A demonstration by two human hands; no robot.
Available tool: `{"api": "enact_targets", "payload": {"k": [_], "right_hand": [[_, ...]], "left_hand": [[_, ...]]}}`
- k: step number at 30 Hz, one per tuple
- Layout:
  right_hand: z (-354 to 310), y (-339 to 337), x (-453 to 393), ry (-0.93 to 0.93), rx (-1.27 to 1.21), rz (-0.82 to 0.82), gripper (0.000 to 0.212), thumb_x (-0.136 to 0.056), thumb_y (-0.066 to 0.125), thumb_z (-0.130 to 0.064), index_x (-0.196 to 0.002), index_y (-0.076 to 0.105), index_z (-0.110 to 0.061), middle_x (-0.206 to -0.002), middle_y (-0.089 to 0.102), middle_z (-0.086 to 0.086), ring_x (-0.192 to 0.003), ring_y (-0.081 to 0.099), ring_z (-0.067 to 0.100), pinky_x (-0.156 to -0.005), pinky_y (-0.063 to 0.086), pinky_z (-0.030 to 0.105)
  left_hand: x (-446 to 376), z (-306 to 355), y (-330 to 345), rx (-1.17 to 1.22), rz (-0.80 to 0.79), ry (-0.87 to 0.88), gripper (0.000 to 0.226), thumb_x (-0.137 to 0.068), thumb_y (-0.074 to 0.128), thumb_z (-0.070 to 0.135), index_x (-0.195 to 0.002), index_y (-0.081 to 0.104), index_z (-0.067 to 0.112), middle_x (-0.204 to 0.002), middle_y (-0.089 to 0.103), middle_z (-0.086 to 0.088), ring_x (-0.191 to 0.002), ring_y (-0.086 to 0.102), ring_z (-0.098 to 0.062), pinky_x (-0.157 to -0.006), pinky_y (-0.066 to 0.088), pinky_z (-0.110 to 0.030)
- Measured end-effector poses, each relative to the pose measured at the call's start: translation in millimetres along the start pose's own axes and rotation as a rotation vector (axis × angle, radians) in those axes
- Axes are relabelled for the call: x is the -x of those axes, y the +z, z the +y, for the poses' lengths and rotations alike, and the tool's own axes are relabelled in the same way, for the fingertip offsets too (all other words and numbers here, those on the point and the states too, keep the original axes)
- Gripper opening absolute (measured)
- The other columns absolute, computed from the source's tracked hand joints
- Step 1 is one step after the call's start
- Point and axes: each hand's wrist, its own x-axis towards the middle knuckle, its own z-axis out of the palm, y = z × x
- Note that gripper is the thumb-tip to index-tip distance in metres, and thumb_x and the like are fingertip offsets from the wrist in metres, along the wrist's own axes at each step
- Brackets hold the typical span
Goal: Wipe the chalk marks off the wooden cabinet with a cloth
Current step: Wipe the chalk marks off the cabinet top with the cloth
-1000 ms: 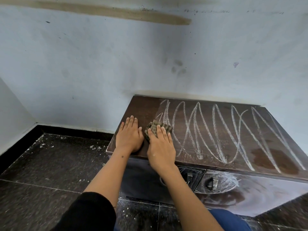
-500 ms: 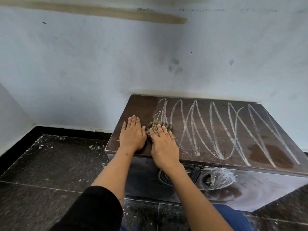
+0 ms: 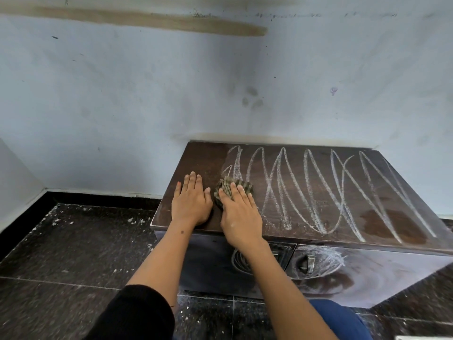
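Head view: the right hand (image 3: 241, 218) presses a bunched cloth (image 3: 234, 190) flat-fingered onto the wooden cabinet (image 3: 318, 190) top, at the left end of the chalk marks (image 3: 316, 192). The left hand (image 3: 191, 203) lies open beside it, bracing. Soft and light, the cloth likely works best under a spread palm.

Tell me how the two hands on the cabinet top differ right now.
The left hand lies flat on bare dark wood with nothing under it; the right hand presses a bunched striped cloth under its fingers. The left hand rests on the cleaned end of the cabinet; the right hand sits at the edge of the chalk marks. Both lie palm down, side by side, near the front edge.
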Motion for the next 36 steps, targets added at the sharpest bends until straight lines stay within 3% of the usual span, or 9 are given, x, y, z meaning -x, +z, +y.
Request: {"api": "enact_targets", "payload": {"k": [4, 9, 14, 20, 24, 25, 29, 34, 36], "right_hand": [[1, 0, -19, 0.012, 0.001, -0.035, 0.051, -0.100, 0.033, -0.017, -0.149, 0.023, -0.023, -0.159, 0.009, 0.004, -0.146, 0.002, 0.017, -0.119, -0.001, 0.033], [-6, 3, 31, 0.037, -0.003, 0.084, 0.051, -0.100, 0.031, -0.017, -0.149, 0.022, -0.024, -0.159, 0.008, 0.002, -0.146, 0.001, 0.015, -0.118, -0.002, 0.030], [-2, -6, 12, 0.067, 0.008, 0.077, 0.045, -0.098, 0.036, -0.025, -0.143, 0.037, -0.028, -0.155, 0.024, -0.001, -0.144, 0.017, 0.016, -0.115, 0.015, 0.033], [5, 4, 2, 0.024, 0.023, 0.047, 0.046, -0.101, 0.030, -0.031, -0.147, 0.029, -0.026, -0.157, 0.018, 0.001, -0.146, 0.009, 0.016, -0.119, 0.002, 0.032], [1, 10, 38, 0.034, 0.048, 0.193, 0.041, -0.094, 0.035, -0.027, -0.127, 0.058, -0.025, -0.138, 0.052, 0.003, -0.131, 0.045, 0.019, -0.110, 0.026, 0.033], [1, 9, 39, 0.040, 0.061, 0.200, 0.040, -0.093, 0.036, -0.026, -0.126, 0.060, -0.026, -0.137, 0.053, 0.002, -0.130, 0.047, 0.018, -0.109, 0.026, 0.032], [6, 2, 1, -0.003, 0.004, 0.049, 0.044, -0.102, 0.028, -0.024, -0.146, 0.031, -0.025, -0.157, 0.017, 0.002, -0.146, 0.009, 0.016, -0.118, 0.002, 0.030], [7, 0, -13, 0.004, 0.014, 0.005, 0.045, -0.103, 0.026, -0.024, -0.148, 0.026, -0.024, -0.158, 0.013, 0.002, -0.146, 0.005, 0.016, -0.119, 0.001, 0.031], [8, 9, 9, 0.002, 0.039, 0.119, 0.044, -0.102, 0.027, -0.023, -0.146, 0.031, -0.024, -0.157, 0.019, 0.002, -0.146, 0.011, 0.017, -0.118, 0.002, 0.030]], "left_hand": [[1, 1, -2, -0.005, -0.006, -0.001, 0.055, -0.101, 0.018, 0.034, -0.150, 0.012, 0.009, -0.158, 0.006, -0.006, -0.146, 0.001, -0.017, -0.118, 0.000, -0.036], [1, 1, 0, 0.001, 0.008, -0.006, 0.055, -0.100, 0.019, 0.034, -0.150, 0.013, 0.010, -0.158, 0.007, -0.006, -0.146, 0.002, -0.018, -0.118, 0.001, -0.036], [0, 1, -2, 0.009, 0.010, -0.002, 0.055, -0.100, 0.019, 0.034, -0.150, 0.013, 0.009, -0.158, 0.008, -0.006, -0.146, 0.002, -0.017, -0.118, 0.001, -0.036], [2, 0, -1, 0.005, -0.002, -0.004, 0.055, -0.101, 0.018, 0.034, -0.150, 0.011, 0.010, -0.159, 0.005, -0.005, -0.146, 0.000, -0.017, -0.119, 0.000, -0.036], [0, 0, 2, 0.002, 0.009, -0.007, 0.056, -0.100, 0.018, 0.035, -0.150, 0.011, 0.011, -0.159, 0.005, -0.004, -0.146, 0.000, -0.017, -0.118, 0.000, -0.036], [0, 0, 2, 0.000, 0.013, -0.010, 0.056, -0.100, 0.018, 0.035, -0.150, 0.011, 0.011, -0.159, 0.005, -0.004, -0.146, 0.000, -0.017, -0.118, 0.000, -0.036], [0, 1, 0, -0.009, -0.002, -0.004, 0.056, -0.101, 0.017, 0.034, -0.150, 0.009, 0.011, -0.159, 0.004, -0.005, -0.146, -0.001, -0.016, -0.118, -0.001, -0.036], [0, 1, -1, -0.012, -0.011, -0.007, 0.055, -0.101, 0.016, 0.035, -0.150, 0.009, 0.011, -0.159, 0.003, -0.004, -0.146, -0.002, -0.016, -0.119, -0.001, -0.036], [1, 1, 0, -0.014, -0.001, -0.004, 0.056, -0.101, 0.017, 0.035, -0.150, 0.009, 0.011, -0.159, 0.003, -0.005, -0.146, -0.001, -0.017, -0.119, 0.000, -0.036]]}}
